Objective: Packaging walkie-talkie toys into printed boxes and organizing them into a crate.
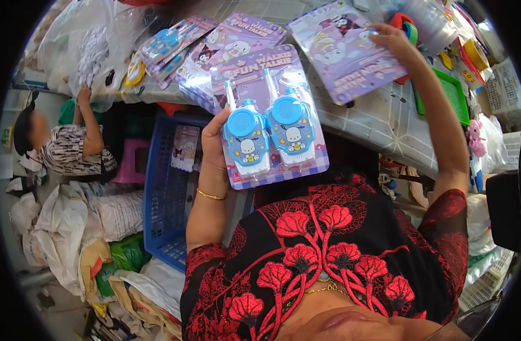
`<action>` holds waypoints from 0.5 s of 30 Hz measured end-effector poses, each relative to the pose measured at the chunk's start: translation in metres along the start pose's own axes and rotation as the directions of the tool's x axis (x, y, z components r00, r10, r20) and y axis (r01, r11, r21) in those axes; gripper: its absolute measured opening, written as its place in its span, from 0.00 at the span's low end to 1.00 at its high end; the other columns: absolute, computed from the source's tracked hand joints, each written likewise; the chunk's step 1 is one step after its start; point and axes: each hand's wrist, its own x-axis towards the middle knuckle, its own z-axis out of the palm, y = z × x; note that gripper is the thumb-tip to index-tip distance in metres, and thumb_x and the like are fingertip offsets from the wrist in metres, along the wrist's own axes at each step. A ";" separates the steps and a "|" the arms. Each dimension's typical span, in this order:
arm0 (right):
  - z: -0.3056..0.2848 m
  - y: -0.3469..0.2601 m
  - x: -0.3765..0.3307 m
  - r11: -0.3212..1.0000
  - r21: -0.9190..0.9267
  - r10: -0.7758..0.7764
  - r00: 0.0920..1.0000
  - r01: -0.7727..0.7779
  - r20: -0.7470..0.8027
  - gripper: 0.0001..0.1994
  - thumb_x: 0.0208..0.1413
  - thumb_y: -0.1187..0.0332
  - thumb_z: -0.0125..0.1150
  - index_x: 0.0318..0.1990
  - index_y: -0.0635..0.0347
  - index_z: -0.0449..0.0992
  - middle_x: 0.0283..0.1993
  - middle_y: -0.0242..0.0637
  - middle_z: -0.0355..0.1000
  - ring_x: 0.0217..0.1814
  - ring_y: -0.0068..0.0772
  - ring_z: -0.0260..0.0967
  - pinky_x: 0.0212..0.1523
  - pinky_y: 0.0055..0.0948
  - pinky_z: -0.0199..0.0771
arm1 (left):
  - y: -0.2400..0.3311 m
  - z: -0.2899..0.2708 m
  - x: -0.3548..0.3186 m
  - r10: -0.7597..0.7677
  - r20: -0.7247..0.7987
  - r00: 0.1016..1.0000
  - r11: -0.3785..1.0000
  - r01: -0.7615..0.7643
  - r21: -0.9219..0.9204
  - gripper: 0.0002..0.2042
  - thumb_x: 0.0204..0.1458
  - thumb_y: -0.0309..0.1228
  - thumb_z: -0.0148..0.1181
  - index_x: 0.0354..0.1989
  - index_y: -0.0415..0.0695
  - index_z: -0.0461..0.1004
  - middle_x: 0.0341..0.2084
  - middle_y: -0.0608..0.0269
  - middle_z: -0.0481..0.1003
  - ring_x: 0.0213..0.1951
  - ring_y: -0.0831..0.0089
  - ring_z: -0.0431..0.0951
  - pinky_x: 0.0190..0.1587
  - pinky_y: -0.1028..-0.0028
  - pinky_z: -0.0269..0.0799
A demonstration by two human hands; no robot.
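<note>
My left hand point(214, 139) grips the left edge of a walkie-talkie blister pack point(267, 162), held upright in front of me. Two light-blue toy walkie-talkies with white antennas show under its clear plastic, against a purple card. Its thumb and palm are partly behind the pack. Farther right, my right hand point(398, 46) has its fingers closed on the upper right part of a flat purple printed card point(343, 54) at the table. Behind the pack lies a stack of purple cards point(237, 37), and left of that are more walkie-talkie packs point(172, 42).
A blue plastic basket point(152, 187) with a small card inside stands below the table edge at left. A green tray point(451, 102), tape rolls point(475, 54) and a pink toy point(475, 138) crowd the right. Another person point(78, 142) works at far left near plastic bags.
</note>
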 end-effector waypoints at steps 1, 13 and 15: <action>-0.017 -0.003 0.003 0.989 -0.086 -0.120 0.991 0.124 0.053 0.23 0.52 0.64 0.59 0.56 0.62 0.67 0.42 0.28 0.70 0.43 0.20 0.65 0.44 0.20 0.64 | 0.004 -0.004 0.001 -0.022 -0.015 1.000 1.000 0.022 0.019 0.18 0.54 0.34 0.49 0.48 0.33 0.69 0.40 0.48 0.75 0.41 0.58 0.77 0.47 0.60 0.73; -0.081 -0.204 -0.068 0.921 -0.346 -0.016 0.906 0.179 0.424 0.12 0.52 0.72 0.60 0.44 0.64 0.73 0.35 0.28 0.72 0.36 0.17 0.66 0.36 0.19 0.66 | 0.008 -0.008 0.041 -0.232 0.022 0.972 0.962 0.226 0.156 0.17 0.56 0.34 0.51 0.49 0.33 0.68 0.41 0.52 0.75 0.41 0.66 0.77 0.46 0.68 0.73; -0.080 -0.201 -0.073 0.911 -0.371 -0.037 0.933 0.179 0.358 0.12 0.52 0.71 0.60 0.44 0.64 0.73 0.34 0.27 0.72 0.34 0.16 0.66 0.34 0.19 0.66 | -0.001 0.001 0.044 -0.202 0.047 0.978 0.973 0.195 0.121 0.18 0.57 0.35 0.51 0.50 0.34 0.68 0.41 0.53 0.75 0.42 0.67 0.77 0.47 0.69 0.73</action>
